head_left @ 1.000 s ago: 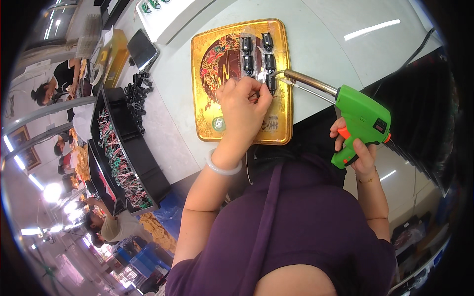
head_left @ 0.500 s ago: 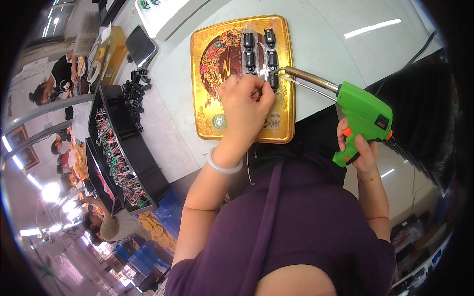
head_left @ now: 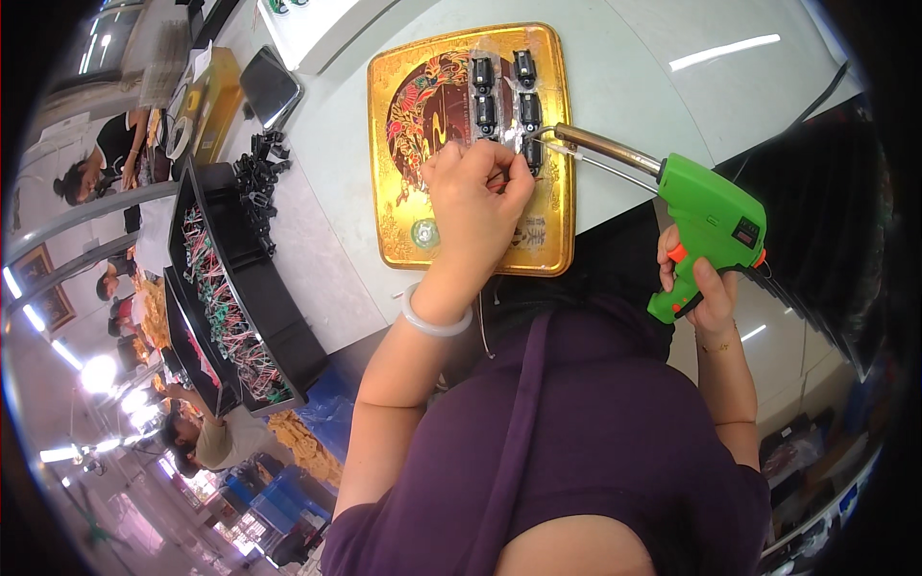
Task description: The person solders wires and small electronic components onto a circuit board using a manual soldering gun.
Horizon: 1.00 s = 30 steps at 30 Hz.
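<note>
My right hand point(head_left: 709, 288) is wrapped round the handle of a green soldering gun point(head_left: 715, 216), a finger by its orange trigger. Its metal barrel and a thin feed tube reach left, with the tip at a small black plastic housing point(head_left: 531, 151). Close beside that tip, my left hand point(head_left: 477, 197) is closed in a pinch over a gold tin lid point(head_left: 403, 252). A thin reddish bit shows at its fingers, too small to name. Several black housings point(head_left: 483, 113) stand in two columns on the lid; my left fingers partly hide the nearest ones.
Left of the lid, loose black parts point(head_left: 257, 187) lie beside a black bin point(head_left: 288, 331) of red, white and green wires. A dark phone-like slab point(head_left: 272, 88) lies farther back, near a white box point(head_left: 327, 29). A black cable point(head_left: 807, 110) runs at right. Other people sit far left.
The soldering gun has shifted very slightly, its tip still at the housings. The lid sits marginally higher in view. Both hands keep their grips.
</note>
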Motion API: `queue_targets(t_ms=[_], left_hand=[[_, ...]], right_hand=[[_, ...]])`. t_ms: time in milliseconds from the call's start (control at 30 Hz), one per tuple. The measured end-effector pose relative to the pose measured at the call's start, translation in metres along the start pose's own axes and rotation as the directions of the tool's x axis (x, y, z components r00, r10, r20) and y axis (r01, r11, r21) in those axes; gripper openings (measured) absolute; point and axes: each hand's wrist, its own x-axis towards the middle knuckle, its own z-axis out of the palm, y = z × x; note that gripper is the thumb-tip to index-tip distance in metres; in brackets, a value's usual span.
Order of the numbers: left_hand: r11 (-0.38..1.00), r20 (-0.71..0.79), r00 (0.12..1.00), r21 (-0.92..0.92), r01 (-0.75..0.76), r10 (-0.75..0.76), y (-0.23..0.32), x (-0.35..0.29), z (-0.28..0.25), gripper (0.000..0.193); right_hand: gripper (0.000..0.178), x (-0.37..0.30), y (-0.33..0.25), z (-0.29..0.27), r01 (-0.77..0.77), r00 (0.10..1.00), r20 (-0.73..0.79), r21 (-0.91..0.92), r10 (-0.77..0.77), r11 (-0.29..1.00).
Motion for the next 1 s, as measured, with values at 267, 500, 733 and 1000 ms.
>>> queue_targets(t_ms=[267,500,733,1000], left_hand=[[0.999,0.022,0.999,-0.032,0.024,-0.023,-0.001,-0.0004,0.0002,0.011],[0.999,0.046,0.998,-0.023,0.038,-0.037,-0.0005,0.0012,-0.0016,0.011],[0.997,0.079,0.995,-0.043,0.063,-0.059,0.0018,0.0035,-0.0041,0.011],[0.994,0.098,0.992,-0.054,0.09,-0.085,0.0035,0.0027,-0.0043,0.011]], right_hand=[[0.034,-0.0024,0.0008,-0.0008,-0.023,0.999,-0.026,0.004,0.023,1.0],[0.038,-0.0039,-0.0006,0.0023,-0.077,0.997,-0.036,-0.062,0.075,0.995],[0.036,-0.0036,0.0007,0.0043,-0.065,0.996,-0.06,-0.043,0.063,0.997],[0.04,-0.0053,-0.0013,0.0014,0.011,1.0,-0.01,-0.003,-0.011,1.0]])
